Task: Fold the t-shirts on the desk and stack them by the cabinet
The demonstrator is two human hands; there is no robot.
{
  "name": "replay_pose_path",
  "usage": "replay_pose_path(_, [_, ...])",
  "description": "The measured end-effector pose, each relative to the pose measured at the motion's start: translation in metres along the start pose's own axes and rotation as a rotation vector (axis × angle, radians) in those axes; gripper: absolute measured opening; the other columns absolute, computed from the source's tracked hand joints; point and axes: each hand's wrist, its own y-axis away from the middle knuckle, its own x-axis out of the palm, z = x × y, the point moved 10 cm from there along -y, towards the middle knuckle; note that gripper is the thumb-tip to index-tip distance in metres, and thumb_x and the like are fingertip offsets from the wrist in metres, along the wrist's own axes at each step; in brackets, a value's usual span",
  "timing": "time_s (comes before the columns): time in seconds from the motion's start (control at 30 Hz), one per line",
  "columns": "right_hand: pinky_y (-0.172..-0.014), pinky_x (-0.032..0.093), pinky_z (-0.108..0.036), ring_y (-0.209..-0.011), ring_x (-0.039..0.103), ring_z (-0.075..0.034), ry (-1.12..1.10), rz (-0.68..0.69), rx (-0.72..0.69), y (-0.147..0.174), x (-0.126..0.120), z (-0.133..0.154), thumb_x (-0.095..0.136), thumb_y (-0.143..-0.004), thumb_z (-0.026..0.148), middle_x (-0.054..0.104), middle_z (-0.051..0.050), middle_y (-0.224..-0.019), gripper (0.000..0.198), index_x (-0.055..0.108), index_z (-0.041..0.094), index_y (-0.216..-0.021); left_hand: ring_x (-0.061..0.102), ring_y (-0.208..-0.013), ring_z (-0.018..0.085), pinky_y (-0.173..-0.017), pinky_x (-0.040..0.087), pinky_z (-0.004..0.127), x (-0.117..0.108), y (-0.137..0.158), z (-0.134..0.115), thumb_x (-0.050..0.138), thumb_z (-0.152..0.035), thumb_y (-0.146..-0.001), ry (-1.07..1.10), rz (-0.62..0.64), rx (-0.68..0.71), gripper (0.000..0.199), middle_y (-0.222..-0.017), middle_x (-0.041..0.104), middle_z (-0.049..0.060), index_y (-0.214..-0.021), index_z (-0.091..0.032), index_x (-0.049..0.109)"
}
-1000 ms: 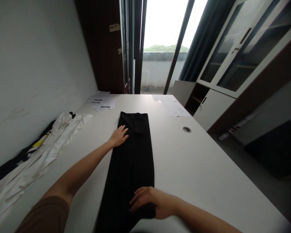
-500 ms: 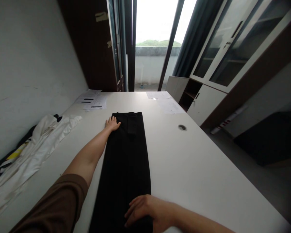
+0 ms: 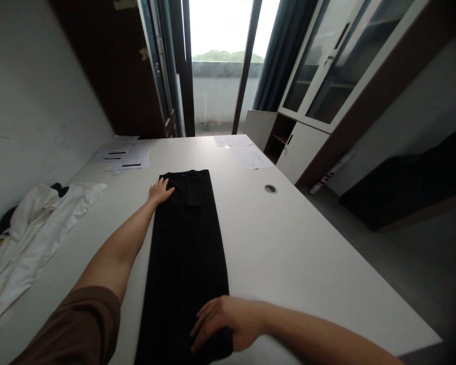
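Since a second ago my left hand [image 3: 160,191] has slid farther up the black trousers [image 3: 184,253] to their far left corner, just left of centre in the frame, and my head has swung so the whole scene sits lower and further left. Both hands lie flat and open, gripping nothing — the left with its fingers spread on the waistband edge, the right hand [image 3: 220,323] pressing palm-down on the near end of the cloth at the bottom centre. Folded into a long narrow strip, the trousers run up the middle of the white counter [image 3: 307,253]. White garments [image 3: 34,228] lie heaped at the left edge, printed papers [image 3: 123,156] in the upper left of the counter — a round cable hole [image 3: 270,189] sits to the right.
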Motion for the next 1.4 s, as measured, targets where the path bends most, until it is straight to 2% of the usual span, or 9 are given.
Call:
replay_pose_path(0.17, [-0.112, 0.042, -0.037, -0.122, 0.064, -0.027, -0.088, -0.038, 0.045, -0.001, -0.006, 0.004, 0.070, -0.086, 0.038, 0.069, -0.015, -0.128, 0.044, 0.072, 0.015, -0.123, 0.021, -0.155, 0.030, -0.125, 0.017, 0.051, -0.027, 0.111, -0.029, 0.050, -0.043, -0.098, 0.066, -0.131, 0.357, 0.057, -0.166, 0.031, 0.011, -0.150, -0.019, 0.049])
replay_pose_path(0.37, [-0.098, 0.051, -0.034, -0.107, 0.069, -0.023, -0.193, -0.268, 0.315, 0.010, -0.031, -0.001, 0.069, -0.092, 0.045, 0.074, -0.011, -0.115, 0.039, 0.075, 0.017, -0.119, 0.042, -0.145, 0.026, -0.126, 0.018, 0.054, -0.052, 0.279, -0.046, 0.050, -0.028, -0.098, 0.281, 0.068, 0.637, 0.043, -0.153, 0.052, 0.006, -0.139, -0.027, 0.060])
replay_pose_path(0.57, [-0.071, 0.051, -0.032, -0.073, 0.062, -0.017, -0.420, -0.663, 0.502, 0.043, -0.055, -0.041, 0.075, -0.080, 0.066, 0.068, -0.004, -0.081, 0.060, 0.075, 0.016, -0.112, 0.048, -0.140, 0.027, -0.126, 0.019, 0.052, -0.066, 0.389, -0.042, 0.047, -0.016, -0.090, 0.665, 0.348, 0.651, 0.051, -0.143, 0.061, 0.005, -0.138, -0.028, 0.062])
replay_pose_path(0.7, [-0.083, 0.051, -0.037, -0.088, 0.063, -0.021, -0.338, -0.825, 0.469, 0.048, -0.073, -0.033, 0.075, -0.078, 0.069, 0.068, -0.006, -0.094, 0.059, 0.075, 0.019, -0.109, 0.048, -0.139, 0.036, -0.120, 0.032, 0.050, -0.067, 0.411, -0.032, 0.065, -0.027, -0.083, 0.716, 0.408, 0.462, 0.065, -0.145, 0.058, 0.009, -0.148, -0.030, 0.054])
replay_pose_path(0.83, [-0.086, 0.050, -0.037, -0.088, 0.062, -0.021, -0.222, -0.695, 0.480, 0.032, -0.076, -0.012, 0.075, -0.079, 0.068, 0.069, -0.006, -0.092, 0.056, 0.076, 0.018, -0.105, 0.061, -0.121, 0.034, -0.110, 0.043, 0.046, -0.078, 0.402, -0.048, 0.064, -0.045, -0.090, 0.817, 0.423, 0.365, 0.046, -0.125, 0.070, 0.010, -0.133, -0.027, 0.067])
replay_pose_path(0.97, [-0.081, 0.051, -0.035, -0.082, 0.062, -0.019, -0.391, -0.506, 0.531, 0.021, -0.043, -0.015, 0.079, -0.076, 0.065, 0.068, -0.005, -0.086, 0.059, 0.075, 0.015, -0.108, 0.061, -0.114, 0.031, -0.104, 0.046, 0.040, -0.073, 0.406, -0.075, 0.068, -0.053, -0.088, 0.944, 0.669, 0.356, 0.050, -0.116, 0.072, 0.007, -0.129, -0.024, 0.068])
replay_pose_path(1.2, [-0.081, 0.053, -0.033, -0.084, 0.067, -0.018, -0.906, -0.431, 0.639, 0.050, 0.035, -0.029, 0.088, -0.065, 0.065, 0.068, -0.006, -0.094, 0.066, 0.073, 0.018, -0.109, 0.066, -0.098, 0.026, -0.090, 0.054, 0.038, -0.049, 0.475, -0.078, 0.062, -0.068, -0.089, 1.094, 1.184, 0.292, 0.054, -0.100, 0.073, 0.006, -0.107, -0.019, 0.075])
replay_pose_path(1.3, [-0.090, 0.052, -0.037, -0.092, 0.068, -0.020, -0.912, -0.425, 0.635, 0.053, 0.025, -0.017, 0.090, -0.066, 0.060, 0.069, -0.006, -0.096, 0.061, 0.074, 0.016, -0.104, 0.067, -0.103, 0.027, -0.097, 0.053, 0.039, -0.048, 0.474, -0.069, 0.065, -0.069, -0.087, 1.178, 1.168, 0.203, 0.056, -0.107, 0.075, 0.007, -0.109, -0.018, 0.076])
replay_pose_path(1.4, [-0.101, 0.049, -0.045, -0.100, 0.068, -0.024, -0.762, -0.613, 0.607, 0.045, -0.030, -0.012, 0.088, -0.071, 0.058, 0.072, -0.008, -0.099, 0.054, 0.074, 0.015, -0.102, 0.069, -0.105, 0.028, -0.098, 0.053, 0.039, -0.052, 0.434, -0.057, 0.071, -0.065, -0.085, 1.347, 0.947, -0.027, 0.055, -0.111, 0.075, 0.010, -0.111, -0.016, 0.074])
